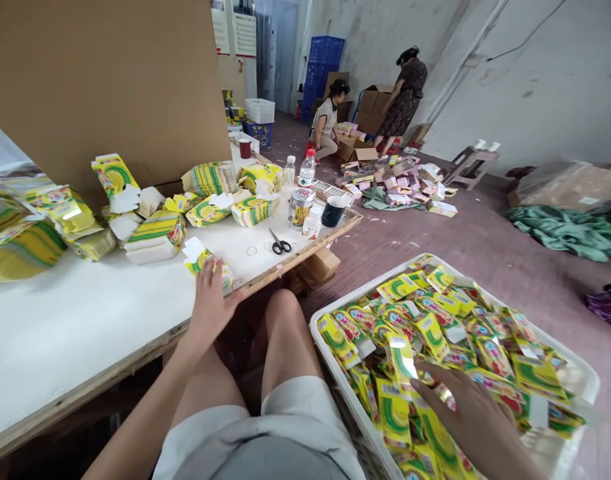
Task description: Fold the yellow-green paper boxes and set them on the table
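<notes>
My left hand (210, 300) lies over a small yellow-and-green carton (194, 261) near the edge of the white table. Its fingers are stretched out across the carton, with the thumb apart; a white flap sticks up at the carton's far end. Over on the right, my right hand (478, 413) reaches into a white plastic basket (321, 339) heaped with similar cartons. Between its thumb and forefinger tips is the edge of a yellow carton (401, 360), tilted above the heap. The hand's other fingers are partly hidden.
Stacks of flat yellow cartons (158, 233) line the back of the table (85, 320). Black scissors (281, 246), a dark mug (334, 211) and a red-capped bottle (308, 168) stand near its right corner. Two people (325, 120) work beyond, by a pile of pink packages (398, 180) on the floor.
</notes>
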`<control>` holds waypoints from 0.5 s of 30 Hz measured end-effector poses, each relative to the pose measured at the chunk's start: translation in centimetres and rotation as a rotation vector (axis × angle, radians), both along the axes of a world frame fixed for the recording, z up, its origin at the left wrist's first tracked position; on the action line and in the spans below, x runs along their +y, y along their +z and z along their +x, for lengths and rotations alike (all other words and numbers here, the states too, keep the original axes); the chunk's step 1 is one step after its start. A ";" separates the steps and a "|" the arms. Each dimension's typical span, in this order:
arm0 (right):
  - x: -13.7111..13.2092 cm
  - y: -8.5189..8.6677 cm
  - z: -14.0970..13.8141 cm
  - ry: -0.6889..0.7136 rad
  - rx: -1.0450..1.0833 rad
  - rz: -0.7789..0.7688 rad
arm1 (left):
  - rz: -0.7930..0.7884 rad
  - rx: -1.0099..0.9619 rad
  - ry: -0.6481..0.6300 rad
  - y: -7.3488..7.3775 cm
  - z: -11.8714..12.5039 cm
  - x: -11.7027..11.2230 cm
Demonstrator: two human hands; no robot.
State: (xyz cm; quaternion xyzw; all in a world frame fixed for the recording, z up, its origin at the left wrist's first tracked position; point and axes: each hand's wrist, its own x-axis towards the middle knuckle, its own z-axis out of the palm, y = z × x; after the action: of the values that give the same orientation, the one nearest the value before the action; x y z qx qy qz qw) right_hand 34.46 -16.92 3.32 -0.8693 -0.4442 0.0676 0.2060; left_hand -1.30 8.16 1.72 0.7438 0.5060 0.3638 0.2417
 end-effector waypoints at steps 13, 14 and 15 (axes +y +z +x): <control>9.9 0.3 -15.1 0.462 0.658 0.185 | 0.132 0.186 0.029 -3.7 -4.5 1.2; 10.2 0.3 -15.6 0.466 0.703 0.192 | 0.135 0.163 0.024 -3.8 -4.5 1.2; 10.4 0.3 -16.0 0.468 0.742 0.198 | 0.136 0.137 0.021 -3.8 -4.5 1.2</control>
State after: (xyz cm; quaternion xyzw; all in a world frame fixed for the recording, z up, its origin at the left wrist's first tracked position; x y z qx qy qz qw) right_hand 18.45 -6.56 3.59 -0.6383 -0.5293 0.3770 0.4127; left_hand -5.79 9.35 -2.08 0.7763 0.5033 0.3478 0.1517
